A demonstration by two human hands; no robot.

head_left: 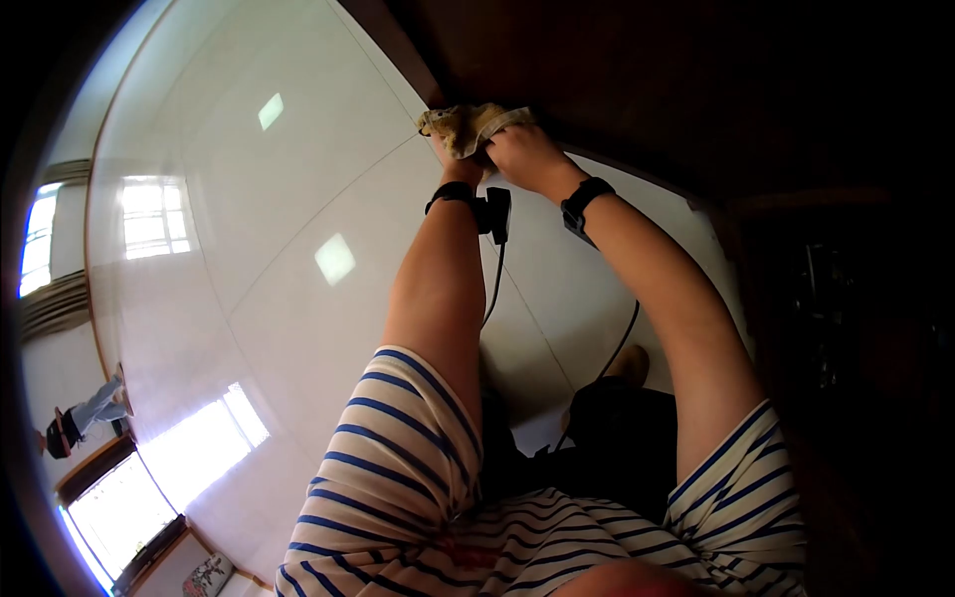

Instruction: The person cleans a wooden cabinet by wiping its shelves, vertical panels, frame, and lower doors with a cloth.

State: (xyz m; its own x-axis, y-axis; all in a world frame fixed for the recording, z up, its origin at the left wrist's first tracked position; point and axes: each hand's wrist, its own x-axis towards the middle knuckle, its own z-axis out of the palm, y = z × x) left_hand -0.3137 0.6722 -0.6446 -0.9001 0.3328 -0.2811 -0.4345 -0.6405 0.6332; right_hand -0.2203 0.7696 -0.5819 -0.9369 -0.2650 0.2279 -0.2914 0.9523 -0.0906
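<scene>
A crumpled yellow-brown cloth (470, 126) with a pale edge is at the lower edge of the dark wooden furniture (428, 75). My right hand (527, 154) is closed on the right side of the cloth, its fingers curled. My left hand (460, 167) reaches up to the cloth from below and grips it; the cloth covers most of its fingers. The two hands are close together. Each wrist wears a black strap (587, 199), and a dark device with a cable (499, 211) is at the left one.
Glossy pale floor tiles (298, 199) stretch to the left and reflect windows. Dark furniture takes up the right side. Cables (622, 343) hang near my legs. At the far left another person (85, 413) is near a bright doorway (119, 507), with a patterned cushion (209, 575) nearby.
</scene>
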